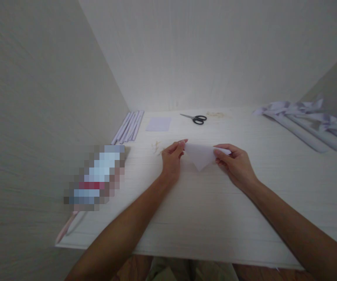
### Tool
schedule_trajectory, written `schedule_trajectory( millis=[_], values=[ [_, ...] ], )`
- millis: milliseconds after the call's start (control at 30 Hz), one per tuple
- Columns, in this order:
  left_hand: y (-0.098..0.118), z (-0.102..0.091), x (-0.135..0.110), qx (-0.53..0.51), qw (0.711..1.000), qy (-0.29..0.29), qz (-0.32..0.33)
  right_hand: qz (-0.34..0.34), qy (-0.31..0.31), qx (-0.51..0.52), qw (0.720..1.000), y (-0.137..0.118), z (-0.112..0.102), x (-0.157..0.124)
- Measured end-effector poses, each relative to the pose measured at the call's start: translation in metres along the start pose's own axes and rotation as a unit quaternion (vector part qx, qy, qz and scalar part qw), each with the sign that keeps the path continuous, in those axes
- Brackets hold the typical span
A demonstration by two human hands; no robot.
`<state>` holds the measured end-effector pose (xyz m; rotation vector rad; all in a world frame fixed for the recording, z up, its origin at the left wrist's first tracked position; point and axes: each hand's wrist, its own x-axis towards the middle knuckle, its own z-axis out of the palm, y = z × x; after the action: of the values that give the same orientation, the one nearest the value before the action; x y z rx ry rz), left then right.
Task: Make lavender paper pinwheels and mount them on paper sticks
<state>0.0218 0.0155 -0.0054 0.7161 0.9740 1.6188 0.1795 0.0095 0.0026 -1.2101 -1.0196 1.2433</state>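
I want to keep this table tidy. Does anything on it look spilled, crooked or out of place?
Only small litter: pale scraps lie loose beside the left hand, and another small heap sits next to the scissors. The rolled paper sticks lie neatly side by side. The folded paper looks undamaged.

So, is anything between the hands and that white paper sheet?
Nothing visible. The left hand and the right hand both pinch the white paper sheet at opposite sides, over the table. The scissors lie farther back, apart from it.
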Motion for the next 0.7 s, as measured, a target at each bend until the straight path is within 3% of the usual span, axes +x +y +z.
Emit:
schedule_trajectory(
  millis=[700],
  values=[
    [-0.0006,-0.0030,0.0022,-0.025,1.000,-0.008,-0.003,-0.003,-0.006,0.013,1.000,0.0036,-0.0011,0.0015]
  ],
)
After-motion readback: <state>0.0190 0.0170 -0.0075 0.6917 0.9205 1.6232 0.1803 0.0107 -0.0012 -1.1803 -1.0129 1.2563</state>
